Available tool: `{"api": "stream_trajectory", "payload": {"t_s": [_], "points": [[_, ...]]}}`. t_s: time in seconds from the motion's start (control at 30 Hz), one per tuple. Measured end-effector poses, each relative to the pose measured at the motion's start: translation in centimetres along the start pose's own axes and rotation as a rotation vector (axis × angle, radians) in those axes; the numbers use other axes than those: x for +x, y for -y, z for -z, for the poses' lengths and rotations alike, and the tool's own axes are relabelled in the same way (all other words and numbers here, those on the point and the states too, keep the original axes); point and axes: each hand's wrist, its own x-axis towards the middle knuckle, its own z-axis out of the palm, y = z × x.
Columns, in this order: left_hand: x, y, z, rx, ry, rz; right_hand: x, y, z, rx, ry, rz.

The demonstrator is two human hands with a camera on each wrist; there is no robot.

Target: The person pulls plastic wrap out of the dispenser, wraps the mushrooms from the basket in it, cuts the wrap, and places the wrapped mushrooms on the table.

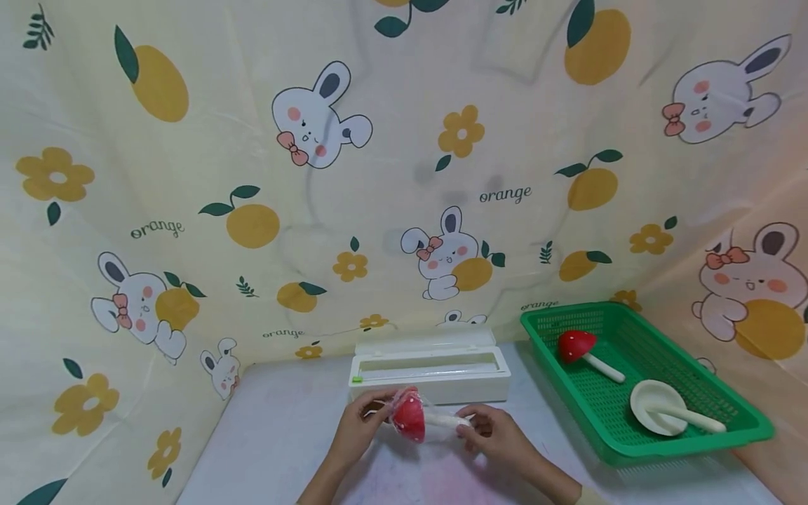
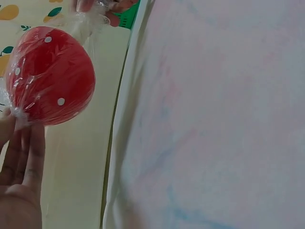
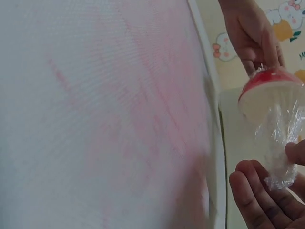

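Note:
A toy mushroom, red cap with white dots and a pale stem, is held sideways above the table, wrapped in clear plastic film. My left hand pinches the bunched film at the top of the cap. At the other end, my right hand pinches the film-covered tip of the stem between thumb and fingers. In the left wrist view the film is gathered to a twist beside the red cap. The right wrist view shows crumpled film around the stem end.
Behind the hands stands a white film dispenser, lid raised, with a roll inside. To the right, a green basket holds a red-capped mushroom and another lying with its pale underside up. A patterned curtain hangs behind.

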Motion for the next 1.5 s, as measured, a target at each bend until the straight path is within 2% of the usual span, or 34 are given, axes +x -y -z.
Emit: {"api": "stream_trajectory", "payload": {"t_s": [0.17,0.33,0.53,0.77,0.9,1.0,1.13,1.33,1.5], "points": [[-0.2,-0.3,-0.2,-0.009,-0.052,0.014,0.1,0.1,-0.1,-0.044,0.005,-0.028],[-0.3,-0.5,-0.4,-0.006,-0.079,0.036,-0.1,0.1,-0.2,-0.090,0.031,-0.014],[-0.2,-0.2,-0.3,0.035,-0.091,0.069,-0.4,0.2,-0.4,0.009,0.114,0.017],[0.0,0.3,-0.1,0.019,-0.128,0.089,-0.6,0.0,-1.1,0.111,0.219,-0.036],[-0.1,-0.1,0.1,-0.018,-0.111,0.076,-0.7,-0.1,-1.3,0.187,0.243,-0.080],[-0.3,-0.4,0.2,-0.048,-0.079,0.097,-0.8,0.0,-1.4,0.249,0.246,-0.104],[-0.7,-0.8,0.0,-0.075,-0.052,0.147,-1.0,0.3,-1.5,0.330,0.245,-0.087],[-1.1,-1.2,-0.4,-0.067,-0.060,0.224,-0.9,0.5,-1.8,0.393,0.219,-0.054],[-1.5,-1.3,-0.4,-0.067,-0.001,0.255,-0.8,0.9,-2.2,0.443,0.173,-0.046]]}}
